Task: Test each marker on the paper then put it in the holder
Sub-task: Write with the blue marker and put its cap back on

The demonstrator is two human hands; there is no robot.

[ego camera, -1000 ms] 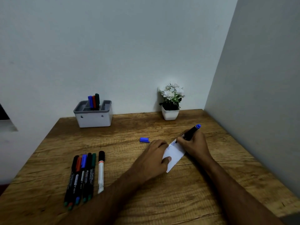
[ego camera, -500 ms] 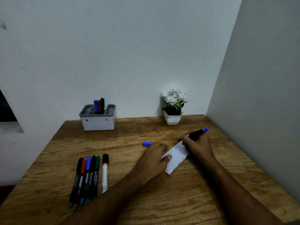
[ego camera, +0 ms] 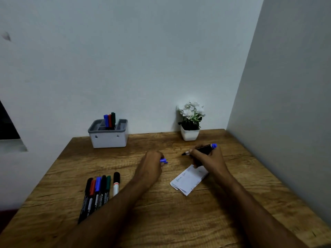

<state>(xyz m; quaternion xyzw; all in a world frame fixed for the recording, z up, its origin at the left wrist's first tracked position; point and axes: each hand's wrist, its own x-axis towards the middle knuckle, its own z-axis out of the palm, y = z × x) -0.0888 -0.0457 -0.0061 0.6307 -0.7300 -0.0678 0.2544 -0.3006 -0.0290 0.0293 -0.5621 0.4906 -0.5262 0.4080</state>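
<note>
My right hand [ego camera: 208,159] holds an uncapped black marker with a blue end [ego camera: 206,148], its tip raised off the folded white paper [ego camera: 188,180] and pointing left. My left hand [ego camera: 152,164] has its fingers closed around the small blue cap [ego camera: 163,160] on the table. Scribbles show on the paper. A grey-rimmed white holder [ego camera: 108,138] at the back holds three markers [ego camera: 109,120]: blue, red and green. Several capped markers [ego camera: 97,191] lie in a row at the front left.
A white pot with white flowers [ego camera: 190,122] stands at the back right. Walls close off the wooden table [ego camera: 179,221] at the back and on the right. The table's left edge drops away past the marker row.
My left hand left the paper and moved up-left onto the blue cap. My right hand lifted the marker off the paper, which now lies uncovered.
</note>
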